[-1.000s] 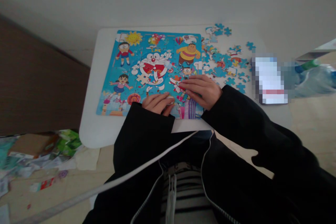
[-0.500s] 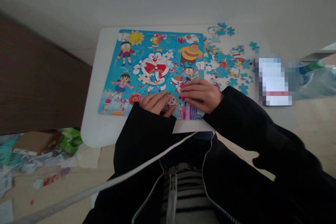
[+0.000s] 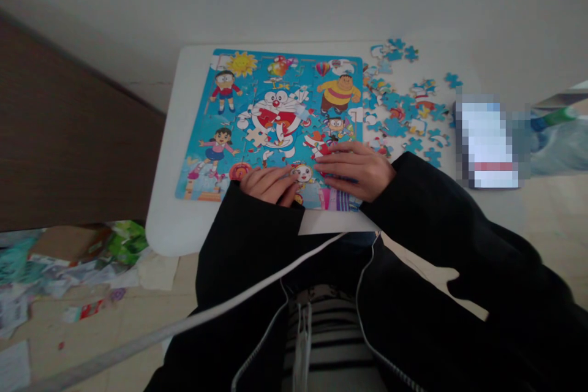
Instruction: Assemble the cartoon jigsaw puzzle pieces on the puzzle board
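Head view, from left to right: a brown panel (image 3: 68, 135) runs along the far left, and below it scraps of paper and packaging (image 3: 68, 263) litter the floor. Next comes the white counter (image 3: 169, 220), carrying the puzzle (image 3: 257, 104), a bright blue cartoon picture lying flat and nearly complete. At its near edge the left hand (image 3: 269, 185) rests on the puzzle with fingers loosely curled and fingertips down on the pieces; whether it holds a piece I cannot tell. Just beside it, the right hand (image 3: 356, 168) lies flat, fingers stretched out and close together, pressing on the lower right part of the puzzle, gripping nothing. Both arms wear black sleeves (image 3: 413, 220). Right of the puzzle, loose pieces (image 3: 404, 110) lie scattered on the counter, mostly blue, some touching, some apart. Farther right sits a blurred white object (image 3: 489, 144), and beyond it a green-capped bottle (image 3: 551, 116) at the frame's edge.
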Motion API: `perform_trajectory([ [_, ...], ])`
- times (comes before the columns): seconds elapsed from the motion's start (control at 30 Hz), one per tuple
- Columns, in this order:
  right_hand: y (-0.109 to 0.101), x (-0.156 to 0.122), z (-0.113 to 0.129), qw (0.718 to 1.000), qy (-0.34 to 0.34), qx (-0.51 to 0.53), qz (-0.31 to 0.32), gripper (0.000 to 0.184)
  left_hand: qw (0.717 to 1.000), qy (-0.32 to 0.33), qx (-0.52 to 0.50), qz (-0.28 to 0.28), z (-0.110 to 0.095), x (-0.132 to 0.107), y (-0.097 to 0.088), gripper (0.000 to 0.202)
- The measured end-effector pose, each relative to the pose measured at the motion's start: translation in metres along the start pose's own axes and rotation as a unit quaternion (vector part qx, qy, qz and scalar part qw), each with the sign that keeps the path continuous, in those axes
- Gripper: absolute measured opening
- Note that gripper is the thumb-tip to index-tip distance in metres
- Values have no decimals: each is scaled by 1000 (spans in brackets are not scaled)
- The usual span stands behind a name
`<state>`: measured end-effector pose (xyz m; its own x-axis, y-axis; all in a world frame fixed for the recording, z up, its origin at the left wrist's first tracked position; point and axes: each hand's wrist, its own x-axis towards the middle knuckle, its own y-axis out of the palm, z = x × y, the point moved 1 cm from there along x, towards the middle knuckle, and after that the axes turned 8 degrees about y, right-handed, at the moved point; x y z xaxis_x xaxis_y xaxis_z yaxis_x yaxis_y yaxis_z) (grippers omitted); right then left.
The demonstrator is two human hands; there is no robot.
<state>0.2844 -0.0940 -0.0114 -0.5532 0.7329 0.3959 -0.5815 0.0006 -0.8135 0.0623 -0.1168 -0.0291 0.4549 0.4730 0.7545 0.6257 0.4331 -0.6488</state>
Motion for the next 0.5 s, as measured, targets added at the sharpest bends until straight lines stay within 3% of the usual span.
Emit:
perform_trajectory([
  [0.17,-7,3,-1,998,13,-4,-55,18,999,46,-13,-24,-5,7,-5,19],
  [0.37,-4,4,0,999,-20,-1,-49,14,996,30,-63,56,-15,3,1,16],
  [0.5,-2,4,0,998,-22,-5,-61,14,996,25,-68,57,-15,-1,3,15],
])
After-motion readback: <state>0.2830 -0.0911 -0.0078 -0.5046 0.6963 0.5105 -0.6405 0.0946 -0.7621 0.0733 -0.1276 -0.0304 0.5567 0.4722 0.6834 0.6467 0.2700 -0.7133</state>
